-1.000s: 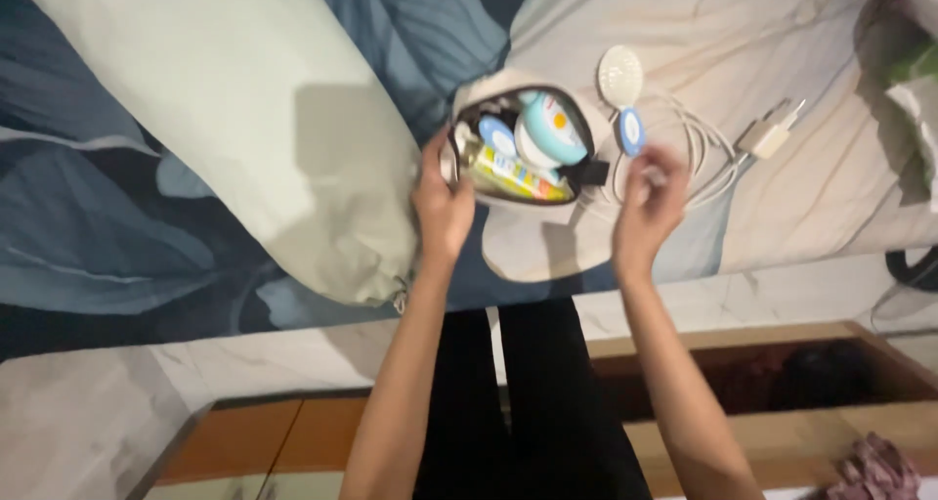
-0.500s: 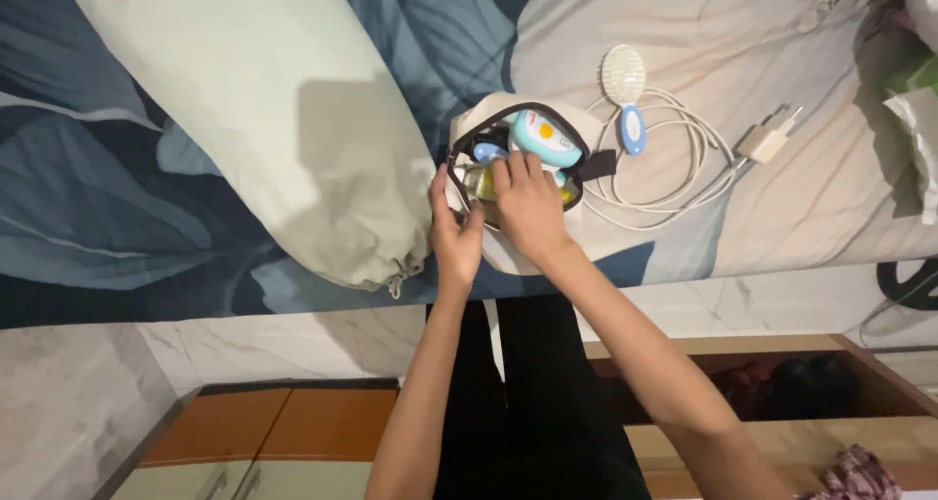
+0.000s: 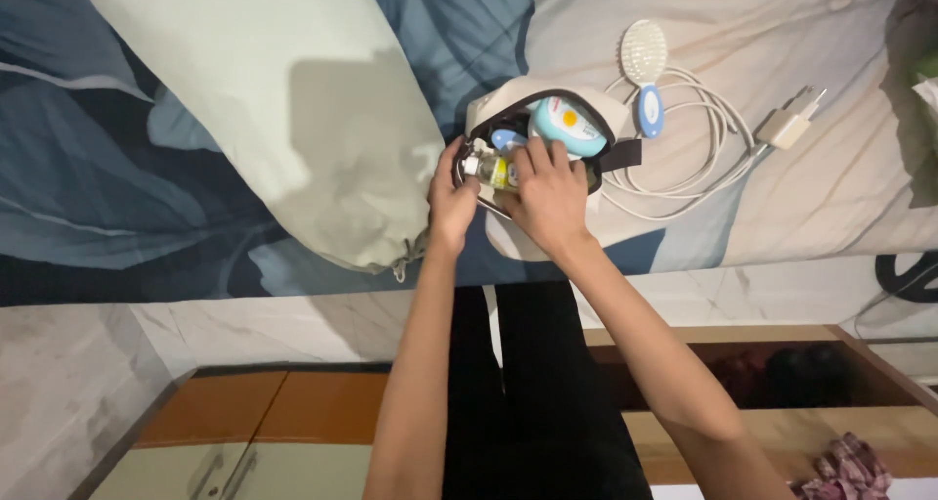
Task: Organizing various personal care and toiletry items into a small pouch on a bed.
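**A:** What does the head camera show, looking down?

**B:** A small cream pouch (image 3: 508, 228) with a dark zip rim lies open on a bed sheet (image 3: 801, 197), just above the centre of the view. Both hands are at it.

**A:** What is the left hand doing?

**B:** The left hand (image 3: 451, 202) sits at the pouch's nine o'clock side, fingers curled closed around the rim, pinching the edge.

**A:** And the right hand?

**B:** The right hand (image 3: 549, 195) lies over the mouth from six o'clock, fingers bent down among the contents. Its fingertips touch a small yellow bottle (image 3: 493, 172); I cannot tell whether they have closed on it.

**A:** What else is inside?

**B:** A round light-blue case (image 3: 567, 127) with an orange spot fills the twelve o'clock part of the opening.

**A:** And around the pouch?

**B:** At two o'clock, just beside it, lies a white hairbrush (image 3: 646, 62) with a blue handle, resting on a coiled white cable (image 3: 699, 158) that ends in a white plug (image 3: 789, 124) at three o'clock. At ten o'clock a large pale green pillow (image 3: 264, 99) lies near the left hand.
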